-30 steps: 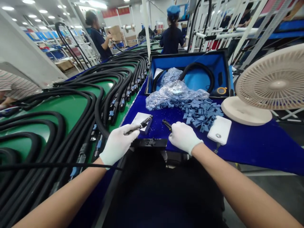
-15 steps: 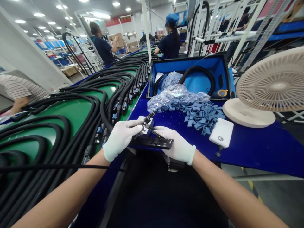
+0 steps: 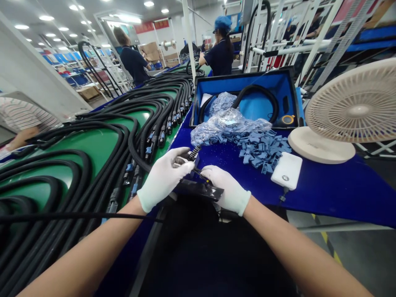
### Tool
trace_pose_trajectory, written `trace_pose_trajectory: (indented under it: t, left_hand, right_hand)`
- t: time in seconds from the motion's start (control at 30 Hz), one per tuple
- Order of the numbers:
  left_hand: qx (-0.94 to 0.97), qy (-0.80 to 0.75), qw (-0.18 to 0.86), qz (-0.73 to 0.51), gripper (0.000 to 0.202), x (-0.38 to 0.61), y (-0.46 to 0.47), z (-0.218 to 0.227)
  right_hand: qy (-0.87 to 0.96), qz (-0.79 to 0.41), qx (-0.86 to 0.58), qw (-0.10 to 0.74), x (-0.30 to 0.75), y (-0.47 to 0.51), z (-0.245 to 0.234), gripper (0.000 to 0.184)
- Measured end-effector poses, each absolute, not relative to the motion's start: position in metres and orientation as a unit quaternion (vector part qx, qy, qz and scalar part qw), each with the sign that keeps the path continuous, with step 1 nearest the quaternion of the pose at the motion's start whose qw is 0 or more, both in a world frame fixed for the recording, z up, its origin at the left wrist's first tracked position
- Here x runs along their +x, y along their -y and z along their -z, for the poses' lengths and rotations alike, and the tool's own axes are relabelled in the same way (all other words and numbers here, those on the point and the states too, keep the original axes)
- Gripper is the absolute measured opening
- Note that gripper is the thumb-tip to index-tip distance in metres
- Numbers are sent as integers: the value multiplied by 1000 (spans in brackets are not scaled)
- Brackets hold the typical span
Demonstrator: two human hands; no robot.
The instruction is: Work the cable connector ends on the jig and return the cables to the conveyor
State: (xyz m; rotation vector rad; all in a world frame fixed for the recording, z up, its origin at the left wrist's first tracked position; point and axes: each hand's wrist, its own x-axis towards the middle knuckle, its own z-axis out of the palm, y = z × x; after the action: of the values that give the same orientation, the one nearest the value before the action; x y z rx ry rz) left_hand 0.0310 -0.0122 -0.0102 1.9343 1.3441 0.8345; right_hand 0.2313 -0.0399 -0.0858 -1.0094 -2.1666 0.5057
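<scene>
The left hand [image 3: 162, 179] and right hand [image 3: 224, 189], both in white gloves, have come together, and both now work at one spot just above the counter's near edge. The left hand is closed around a ribbed black connector [image 3: 194, 154], whose end sticks out beyond the fingers. The right hand pinches a small dark tool [image 3: 202, 174] with a yellow mark near its tip, and that tip sits right at the connector. The exact contact point is hidden by the fingers. Under the hands lies a flat black strip [image 3: 199, 189] on the edge of the blue-covered counter [image 3: 328, 198].

Just ahead of the hands are a loose pile of blue plastic clips [image 3: 260, 150] and a clear plastic bag [image 3: 229, 123]. Beyond them stands an open blue-lined case [image 3: 244, 82] holding a coiled black hose [image 3: 255, 91]. To the right of the right hand are a white power bank [image 3: 286, 170] and a cream desk fan [image 3: 359, 111]. Left of the left hand, black corrugated hoses [image 3: 107, 138] lie in rows on a green conveyor belt [image 3: 95, 142]. Farther off, a co-worker in a blue cap [image 3: 220, 57] stands at the line.
</scene>
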Motion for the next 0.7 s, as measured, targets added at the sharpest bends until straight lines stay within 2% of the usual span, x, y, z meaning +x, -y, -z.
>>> trace_pose_trajectory:
  t: [0.1,0.2,0.23,0.27,0.37,0.43,0.5,0.6,0.7]
  left_hand:
    - [778,-497,227,-311,47,40,7,9]
    - [796,-491,217,-278,41,40,2,6]
    - [796,-492,229,-267,41,39,1,6]
    - [794,-492,243,-260,41,37,1,6]
    - [787,-490,262,-266,42,34,1,9]
    - [779,-499,258,-279,42,34,0,14]
    - [766,-511,258,-291,41,34,-5,18]
    - [749,-521,284,-295,43,35,-15,20]
    - [716,-517,340,-324,47,37,-23,20]
  right_hand:
    - [814,-214,-417,343,232,44,85,19]
    - [793,-233,-444,345,234,45,86,47]
    - [794,-230,-452,336,235,43,87,52]
    - [796,-223,-462,321,235,40,90,49]
    - [799,-189,-501,273,232,27,103,18]
    - [797,-169,-518,262,229,16,111,5]
    - [797,-168,-519,257,227,8,116,2]
    - [794,-205,-507,265,232,5,111,8]
    - [814,-257,-439,281,248,8,97,12]
